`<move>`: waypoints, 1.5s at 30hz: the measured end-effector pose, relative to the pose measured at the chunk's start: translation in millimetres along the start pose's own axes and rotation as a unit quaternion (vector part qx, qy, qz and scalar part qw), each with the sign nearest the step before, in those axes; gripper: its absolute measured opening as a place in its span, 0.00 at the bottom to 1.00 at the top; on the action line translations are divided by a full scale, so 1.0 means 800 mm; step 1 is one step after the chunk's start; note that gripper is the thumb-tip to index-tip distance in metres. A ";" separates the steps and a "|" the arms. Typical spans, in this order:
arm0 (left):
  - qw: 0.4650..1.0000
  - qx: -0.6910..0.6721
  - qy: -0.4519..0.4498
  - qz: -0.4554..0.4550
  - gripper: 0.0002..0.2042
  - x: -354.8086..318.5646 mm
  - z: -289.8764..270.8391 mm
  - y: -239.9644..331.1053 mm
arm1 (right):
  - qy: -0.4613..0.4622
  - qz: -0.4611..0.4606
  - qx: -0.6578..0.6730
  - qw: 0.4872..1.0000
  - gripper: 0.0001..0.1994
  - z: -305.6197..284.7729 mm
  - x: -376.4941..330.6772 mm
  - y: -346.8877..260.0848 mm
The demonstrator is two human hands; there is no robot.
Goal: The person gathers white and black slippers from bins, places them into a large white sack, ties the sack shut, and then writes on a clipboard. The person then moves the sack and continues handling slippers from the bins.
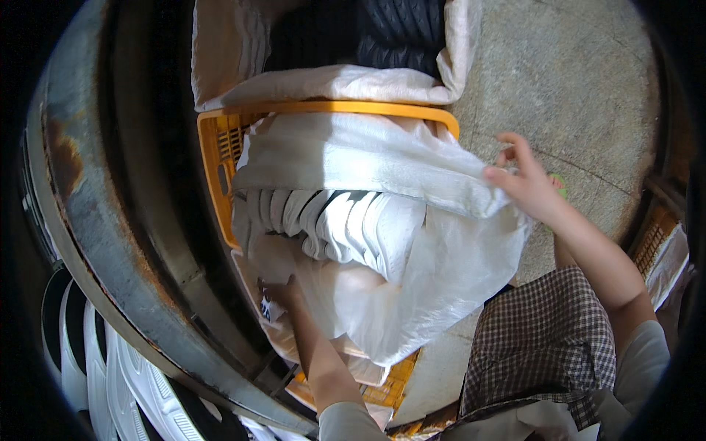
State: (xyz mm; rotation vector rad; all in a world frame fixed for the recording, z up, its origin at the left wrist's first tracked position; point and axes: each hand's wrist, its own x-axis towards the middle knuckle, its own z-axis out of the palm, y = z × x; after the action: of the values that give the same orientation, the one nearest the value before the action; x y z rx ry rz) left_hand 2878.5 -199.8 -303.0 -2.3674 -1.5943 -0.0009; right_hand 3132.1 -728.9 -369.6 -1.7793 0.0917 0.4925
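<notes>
A white woven sack (471, 272) lines a yellow plastic crate (323, 108), its top edge folded back. Inside it stands a row of thin curved white pieces (360, 228), which look like shoe soles packed on edge. My right hand (523, 180) is beside the sack's right corner, thumb and fingers apart, nothing visibly held. Down at the left side of the sack is my left hand (281, 294), in shadow at the rim; its fingers are too dark to read. A small dark-and-white patterned patch (266, 305) shows right beneath it.
Beyond the crate, another white sack (338, 82) holds black ridged pieces (401, 22). A rusty metal beam (110, 213) curves along the left, with white soles (140, 375) below it. Concrete floor (566, 81) lies to the right. Another yellow crate (397, 382) shows underneath.
</notes>
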 end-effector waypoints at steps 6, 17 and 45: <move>0.873 -0.303 -0.292 -0.246 0.35 0.027 0.038 -0.109 | -0.390 0.151 -0.214 0.883 0.39 0.024 0.028 -0.016; 0.820 -0.529 -0.144 -0.163 0.21 -0.125 -0.059 0.020 | -0.187 0.303 0.077 0.931 0.13 0.053 -0.048 -0.112; 0.594 -0.748 -0.257 -0.146 0.26 -0.546 -0.529 0.008 | -0.161 -0.124 0.327 0.923 0.13 -0.406 -0.396 -0.481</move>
State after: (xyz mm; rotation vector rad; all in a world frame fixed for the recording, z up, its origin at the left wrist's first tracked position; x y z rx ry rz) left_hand 2781.0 -697.8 31.9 -3.1992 -3.0196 -1.3903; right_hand 3057.8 -992.5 158.3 -1.0200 -0.1830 0.4916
